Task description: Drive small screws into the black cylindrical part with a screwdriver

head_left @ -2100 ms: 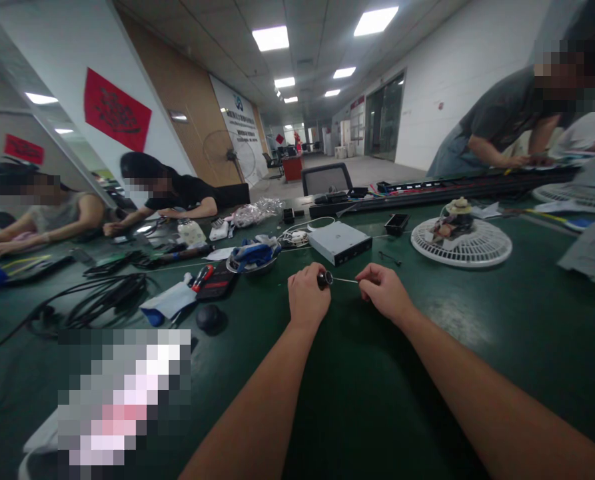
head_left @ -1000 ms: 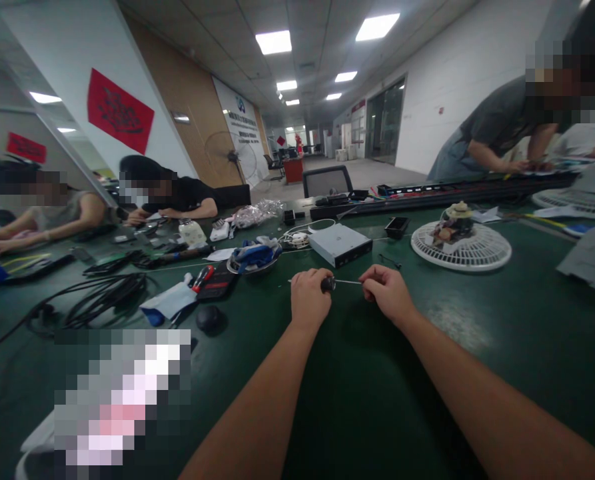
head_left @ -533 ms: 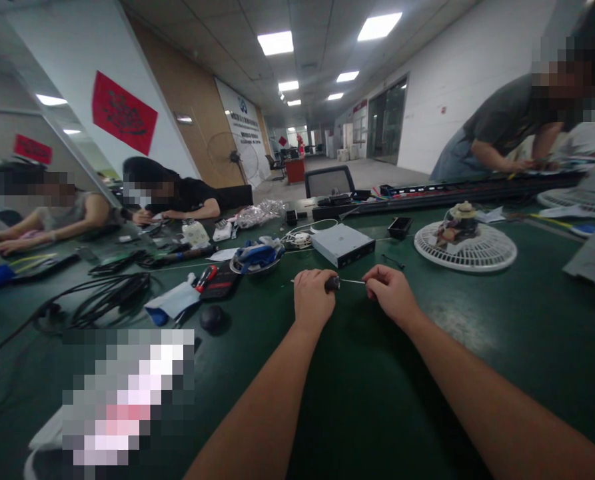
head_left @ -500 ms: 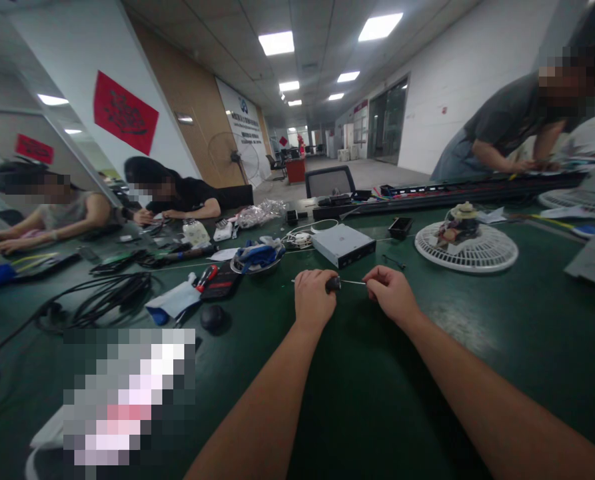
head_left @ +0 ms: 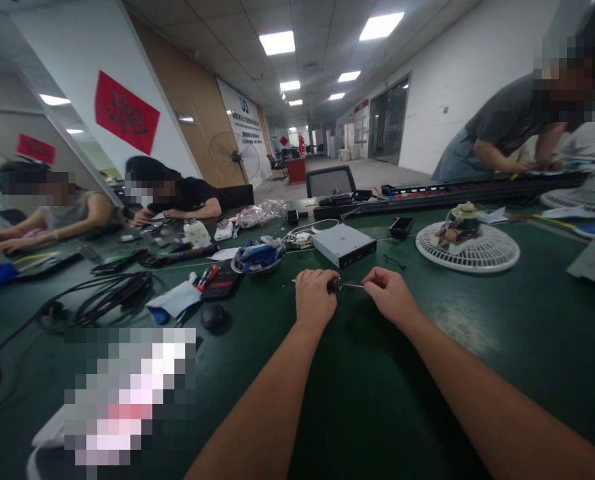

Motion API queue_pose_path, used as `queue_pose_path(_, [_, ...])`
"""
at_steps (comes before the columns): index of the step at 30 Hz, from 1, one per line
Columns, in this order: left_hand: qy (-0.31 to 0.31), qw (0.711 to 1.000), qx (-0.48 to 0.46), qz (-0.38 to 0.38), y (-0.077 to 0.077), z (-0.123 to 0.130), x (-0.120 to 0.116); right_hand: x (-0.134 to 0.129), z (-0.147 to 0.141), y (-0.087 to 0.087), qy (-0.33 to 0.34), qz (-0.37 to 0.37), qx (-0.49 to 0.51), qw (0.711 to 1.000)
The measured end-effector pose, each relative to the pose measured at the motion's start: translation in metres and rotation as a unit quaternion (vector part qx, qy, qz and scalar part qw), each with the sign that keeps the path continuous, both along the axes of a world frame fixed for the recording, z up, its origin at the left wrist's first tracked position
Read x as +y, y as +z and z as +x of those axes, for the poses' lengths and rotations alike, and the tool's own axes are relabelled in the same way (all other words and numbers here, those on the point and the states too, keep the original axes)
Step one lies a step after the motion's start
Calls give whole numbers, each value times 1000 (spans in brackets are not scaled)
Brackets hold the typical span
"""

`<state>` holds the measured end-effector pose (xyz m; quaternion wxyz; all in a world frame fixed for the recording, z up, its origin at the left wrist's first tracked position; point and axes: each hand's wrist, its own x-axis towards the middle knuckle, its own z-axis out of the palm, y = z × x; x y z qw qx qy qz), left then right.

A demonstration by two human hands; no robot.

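Observation:
My left hand [head_left: 316, 297] is closed around a short, black, rounded piece [head_left: 334, 285] whose end pokes out on the right side of the fist. A small pale tip [head_left: 294, 281] shows at the fist's left side; whether it belongs to the same piece I cannot tell. Between thumb and fingertips, my right hand [head_left: 388, 293] pinches a thin metal rod [head_left: 353, 286]. The rod runs level toward the black piece's end and appears to meet it. Just beyond both hands, a grey metal disc drive [head_left: 344, 244] with a black front lies on the green table [head_left: 367, 400].
A white fan grille with a motor [head_left: 467, 247] lies to the right. A bowl with blue cloth [head_left: 258, 257], a black mouse [head_left: 212, 318], a red screwdriver [head_left: 208, 275] and coiled black cable [head_left: 112, 300] are at left. A small black box [head_left: 402, 227] sits behind. Other people work around the table.
My right hand has shifted very slightly left toward the black piece, and the black piece's end has turned a little in my left fist. The other things stay put.

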<state>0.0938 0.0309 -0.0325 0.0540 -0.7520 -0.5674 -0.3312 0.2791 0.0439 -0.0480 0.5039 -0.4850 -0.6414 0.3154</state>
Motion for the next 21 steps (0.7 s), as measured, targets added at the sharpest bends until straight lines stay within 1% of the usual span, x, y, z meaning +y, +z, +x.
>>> queue_pose_path(3, [34, 999, -3, -7, 1, 0, -1, -1, 0, 1, 24, 1, -7, 1000])
queue_pose_path(5, [61, 998, -12, -8, 0, 0, -1, -1, 1, 1, 20, 8, 3, 1000])
queue_pose_path(7, [77, 997, -22, -9, 0, 0, 0, 1, 2, 1, -20, 14, 17, 1000])
queue_pose_path(9, [76, 997, -28, -11, -2, 0, 1, 3, 2, 0, -84, 17, 13, 996])
queue_pose_path(11, [71, 997, -29, -11, -3, 0, 2, 4, 2, -2, -133, 17, -19, 991])
queue_pose_path(12, [69, 997, -29, -13, -4, -1, 2, 5, 2, -3, -145, 17, -48, 988])
queue_pose_path(14, [65, 997, -25, -18, -5, -1, 3, 6, 2, -5, -146, 19, -112, 983])
queue_pose_path(17, [44, 998, -18, -28, -5, 0, 3, 6, 1, -6, -117, 25, -178, 977])
queue_pose_path(21, [-38, 998, 5, -43, -3, 2, 1, 4, 1, -3, -75, 17, -187, 979])
